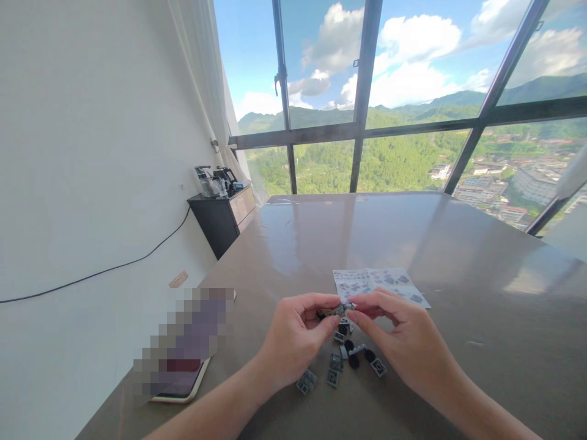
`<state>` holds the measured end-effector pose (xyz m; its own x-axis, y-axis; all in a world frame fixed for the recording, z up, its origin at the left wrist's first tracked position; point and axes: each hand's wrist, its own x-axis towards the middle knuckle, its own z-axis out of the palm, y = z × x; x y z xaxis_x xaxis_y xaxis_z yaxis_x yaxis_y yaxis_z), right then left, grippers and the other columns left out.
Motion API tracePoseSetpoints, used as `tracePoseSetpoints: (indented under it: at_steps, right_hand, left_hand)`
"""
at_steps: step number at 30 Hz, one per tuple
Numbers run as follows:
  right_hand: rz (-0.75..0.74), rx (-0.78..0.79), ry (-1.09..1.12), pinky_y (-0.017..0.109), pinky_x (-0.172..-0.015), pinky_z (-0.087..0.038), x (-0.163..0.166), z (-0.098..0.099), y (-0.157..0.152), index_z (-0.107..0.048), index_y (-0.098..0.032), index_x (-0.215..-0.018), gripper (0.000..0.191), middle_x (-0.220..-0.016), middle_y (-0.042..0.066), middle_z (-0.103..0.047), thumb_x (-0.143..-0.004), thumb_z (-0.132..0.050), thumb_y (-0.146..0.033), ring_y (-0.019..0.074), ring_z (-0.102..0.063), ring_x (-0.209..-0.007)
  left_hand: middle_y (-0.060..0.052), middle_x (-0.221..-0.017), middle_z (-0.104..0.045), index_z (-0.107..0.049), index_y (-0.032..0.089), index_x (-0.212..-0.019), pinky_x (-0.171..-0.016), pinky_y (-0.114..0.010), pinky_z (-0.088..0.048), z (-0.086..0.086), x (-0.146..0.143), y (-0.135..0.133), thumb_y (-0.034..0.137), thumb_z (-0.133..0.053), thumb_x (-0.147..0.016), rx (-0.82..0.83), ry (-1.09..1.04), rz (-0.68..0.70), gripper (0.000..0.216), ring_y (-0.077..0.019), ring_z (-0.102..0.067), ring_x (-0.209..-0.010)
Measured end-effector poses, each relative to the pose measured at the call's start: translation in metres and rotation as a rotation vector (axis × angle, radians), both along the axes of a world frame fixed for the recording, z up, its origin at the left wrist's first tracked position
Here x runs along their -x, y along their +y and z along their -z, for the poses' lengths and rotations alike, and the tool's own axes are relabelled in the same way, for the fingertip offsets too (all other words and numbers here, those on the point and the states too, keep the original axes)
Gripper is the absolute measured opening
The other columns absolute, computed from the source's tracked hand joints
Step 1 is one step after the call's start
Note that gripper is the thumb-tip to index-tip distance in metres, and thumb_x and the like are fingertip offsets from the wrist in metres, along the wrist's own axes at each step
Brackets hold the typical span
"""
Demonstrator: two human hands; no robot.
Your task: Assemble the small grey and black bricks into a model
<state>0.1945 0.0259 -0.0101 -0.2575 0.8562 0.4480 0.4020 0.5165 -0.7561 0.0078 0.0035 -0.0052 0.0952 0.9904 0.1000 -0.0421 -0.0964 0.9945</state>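
Between my two hands, above the table, is a small grey toy-brick assembly (340, 310). The thumb and fingers of my left hand (298, 324) pinch its left end, and my right hand (394, 318) grips the right end with thumb and fingertips. Much of the assembly is hidden by the fingers. Below the hands lie several loose grey bricks (332, 377) and black wheels (353, 362). A grey brick (378, 366) lies to the right of the wheels, under my right hand. Behind the hands, a printed instruction sheet (380, 280) lies flat, partly covered by the fingers.
A phone (183, 391), its screen blurred out, lies on the table (293, 244) at the left. Past the table's far left edge stands a dark cabinet (213, 223) with a glass jug and kettle on it. Large windows are behind the table.
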Motion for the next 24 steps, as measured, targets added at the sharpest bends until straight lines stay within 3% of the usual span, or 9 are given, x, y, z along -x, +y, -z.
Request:
tracePoseSetpoints:
  at_steps: [11, 20, 24]
  right_hand:
    - [-0.053, 0.122, 0.013, 0.026, -0.066, -0.051, -0.0015, -0.0040, 0.0034, -0.077, -0.022, -0.080, 0.007, -0.071, 0.000, -0.072, -0.078, -0.074, -0.028, 0.0169, -0.065, -0.066]
    - [0.015, 0.231, 0.029, 0.027, -0.059, -0.046, 0.0010, -0.0030, 0.0038, -0.077, -0.020, -0.069, 0.011, -0.060, 0.001, -0.070, -0.069, -0.075, -0.032, 0.0178, -0.061, -0.058]
    - [0.017, 0.253, -0.001, 0.026, -0.061, -0.045, 0.0009, 0.0006, 0.0026, -0.078, -0.021, -0.066, 0.012, -0.062, 0.001, -0.073, -0.070, -0.074, -0.031, 0.0181, -0.062, -0.062]
  left_hand:
    - [-0.008, -0.104, -0.079, -0.077, 0.017, -0.106, -0.089, -0.029, -0.057, 0.0020, 0.0023, -0.0029, 0.016, -0.068, -0.083, -0.136, 0.245, 0.003, 0.025, -0.0215, -0.073, -0.095]
    - [-0.007, -0.099, -0.079, -0.077, 0.016, -0.105, -0.082, -0.025, -0.056, -0.0048, 0.0039, -0.0059, 0.014, -0.066, -0.083, -0.223, 0.392, 0.039, 0.025, -0.0192, -0.073, -0.089]
    - [-0.007, -0.095, -0.078, -0.077, 0.016, -0.104, -0.080, -0.025, -0.055, -0.0066, 0.0037, -0.0066, 0.013, -0.065, -0.082, -0.245, 0.407, 0.052, 0.025, -0.0183, -0.072, -0.086]
